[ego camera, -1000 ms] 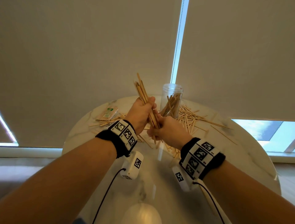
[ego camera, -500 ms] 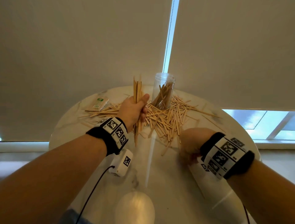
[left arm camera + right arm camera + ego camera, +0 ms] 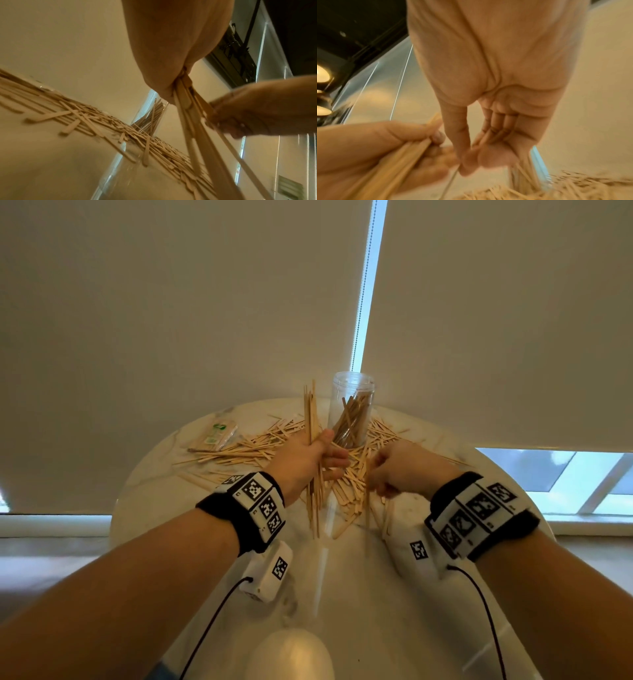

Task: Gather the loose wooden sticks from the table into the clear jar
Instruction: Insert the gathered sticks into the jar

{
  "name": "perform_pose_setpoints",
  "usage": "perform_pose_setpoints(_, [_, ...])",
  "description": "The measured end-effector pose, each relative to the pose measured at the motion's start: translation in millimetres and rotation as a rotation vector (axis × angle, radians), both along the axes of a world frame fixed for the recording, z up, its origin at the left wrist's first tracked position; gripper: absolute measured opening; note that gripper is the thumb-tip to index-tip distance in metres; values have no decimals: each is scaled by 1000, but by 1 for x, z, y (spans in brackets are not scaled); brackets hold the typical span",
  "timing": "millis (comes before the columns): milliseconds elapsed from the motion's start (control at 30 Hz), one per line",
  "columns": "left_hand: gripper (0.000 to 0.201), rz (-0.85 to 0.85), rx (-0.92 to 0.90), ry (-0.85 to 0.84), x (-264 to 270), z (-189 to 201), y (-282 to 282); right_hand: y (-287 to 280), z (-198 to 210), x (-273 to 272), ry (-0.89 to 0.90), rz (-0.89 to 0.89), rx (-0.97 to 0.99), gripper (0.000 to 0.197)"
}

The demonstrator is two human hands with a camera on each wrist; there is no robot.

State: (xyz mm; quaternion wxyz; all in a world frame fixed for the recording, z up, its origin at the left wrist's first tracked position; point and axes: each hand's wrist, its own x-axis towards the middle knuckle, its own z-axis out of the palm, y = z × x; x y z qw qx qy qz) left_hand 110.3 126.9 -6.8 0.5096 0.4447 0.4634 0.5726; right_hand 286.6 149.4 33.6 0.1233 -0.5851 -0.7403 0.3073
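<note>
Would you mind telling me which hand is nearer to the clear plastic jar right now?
Left. The left hand, gripping a bundle of wooden sticks, has its thumb just beside the clear plastic jar; the right hand sits further toward the person, pinching sticks over the pile.

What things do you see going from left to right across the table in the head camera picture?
Small packet → bundle of sticks in the left hand → clear jar → right hand.

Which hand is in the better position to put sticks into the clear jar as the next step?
Probably the left. The left hand grips an upright bundle of sticks right beside the clear jar. The right hand pinches only a few sticks low over the pile, nearer the person.
</note>
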Motion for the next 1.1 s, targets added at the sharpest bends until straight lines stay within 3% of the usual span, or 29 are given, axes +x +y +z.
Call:
perform_pose_setpoints(67, [35, -67, -18, 21, 1, 5, 2, 8, 13, -10, 175, 47, 71, 12])
perform_pose_setpoints(167, [35, -145, -13, -30, 4, 10, 5, 21, 25, -27, 291, 110, 200, 13])
perform_pose_setpoints(300, [20, 29, 95, -113, -4, 9, 24, 38, 31, -46, 341, 125, 268, 21])
perform_pose_setpoints(367, [19, 110, 165, -162, -14, 12, 34, 39, 27, -47, 351, 128, 200, 41])
perform_pose_setpoints(433, [21, 179, 207, -229, -22, 19, 43, 35, 18, -49, 263, 220, -3, 57])
perform_pose_setpoints(500, [20, 227, 241, -323, -27, 26, 54, 29, 7, -55, 185, 329, -247, 53])
perform_pose_setpoints(567, [20, 225, 249, -417, -27, 28, 62, 33, -5, -64, 282, 310, -317, 35])
perform_pose_setpoints(633, [22, 166, 220, -420, -23, 23, 66, 44, -9, -67, 427, 219, -261, 22])
perform_pose_setpoints(733, [27, 101, 191, -371, -19, 11, 69, 53, -7, -66, 518, 228, -279, 24])
perform_pose_setpoints(867, [38, 156, 197, -267, -21, 6, 74, 58, -8, -67, 447, 271, -240, 28])
perform_pose_setpoints(1000, [45, -28, 136, -142, -9, 5, 71, 60, -9, -69, 313, 276, -75, 19])
perform_pose_setpoints(1100, [49, -85, 96, -198, -9, 5, 72, 61, -9, -67, 248, 256, 59, 15])
